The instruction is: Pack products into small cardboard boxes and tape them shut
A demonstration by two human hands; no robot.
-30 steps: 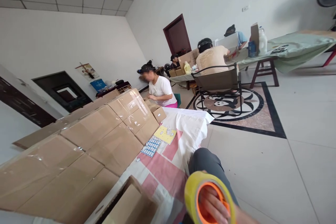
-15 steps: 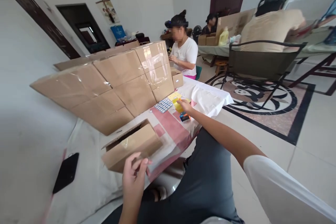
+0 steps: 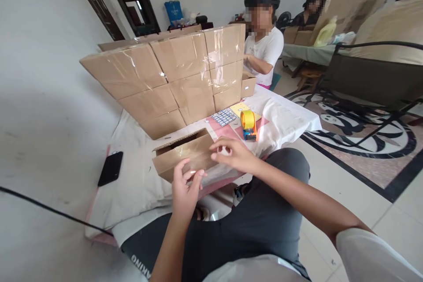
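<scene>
A small cardboard box [image 3: 185,154] lies on the table edge in front of me, with a dark opening along its top. My left hand [image 3: 187,185] is at its near side, thumb and fingers closed on what looks like a strip of clear tape [image 3: 193,172], hard to see against the cardboard. My right hand [image 3: 234,154] is by the box's right end, its thumb and forefinger curved with a gap between the tips. Beyond it stands an orange and blue tape dispenser [image 3: 250,132] with a yellow roll [image 3: 247,119].
Stacked, taped cardboard boxes [image 3: 185,75] form a wall behind the small box. A blue-and-white grid card [image 3: 224,117] and a yellow card [image 3: 243,109] lie near the dispenser. A black phone [image 3: 111,168] lies at left. Across the table sits a person [image 3: 264,48].
My right hand has let go of the tape dispenser and come back beside the small box, close to my left hand. The dispenser now stands upright on the table. The view has shifted.
</scene>
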